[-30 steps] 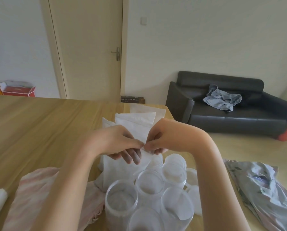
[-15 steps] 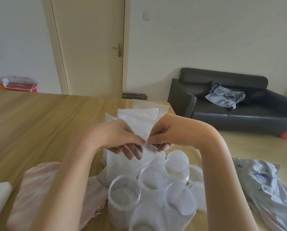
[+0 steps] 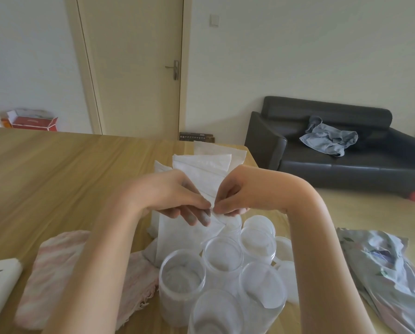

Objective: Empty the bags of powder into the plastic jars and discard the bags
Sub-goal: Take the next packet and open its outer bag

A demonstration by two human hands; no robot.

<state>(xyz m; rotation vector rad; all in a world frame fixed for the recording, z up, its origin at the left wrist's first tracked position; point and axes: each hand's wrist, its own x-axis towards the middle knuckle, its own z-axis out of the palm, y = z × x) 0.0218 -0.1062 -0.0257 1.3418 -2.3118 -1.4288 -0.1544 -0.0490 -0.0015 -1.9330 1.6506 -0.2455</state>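
Both hands, left [image 3: 168, 196], right [image 3: 235, 191], pinching bag [image 3: 197, 179] (thumbs nearly meeting), above jars [image 3: 222, 253]

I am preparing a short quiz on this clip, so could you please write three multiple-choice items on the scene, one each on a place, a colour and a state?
1. Where does the pink striped cloth lie?
A. on the sofa
B. on the table, left of the jars
C. inside a jar

2. What colour is the sofa?
A. black
B. red
C. white

3. How do the hands hold the white bag?
A. both pinch its edge
B. only the left touches it
C. neither touches it

Answers: B, it lies flat on the table beside the jars; A, its upholstery is dark; A, left hand and right hand meet on the bag's edge.
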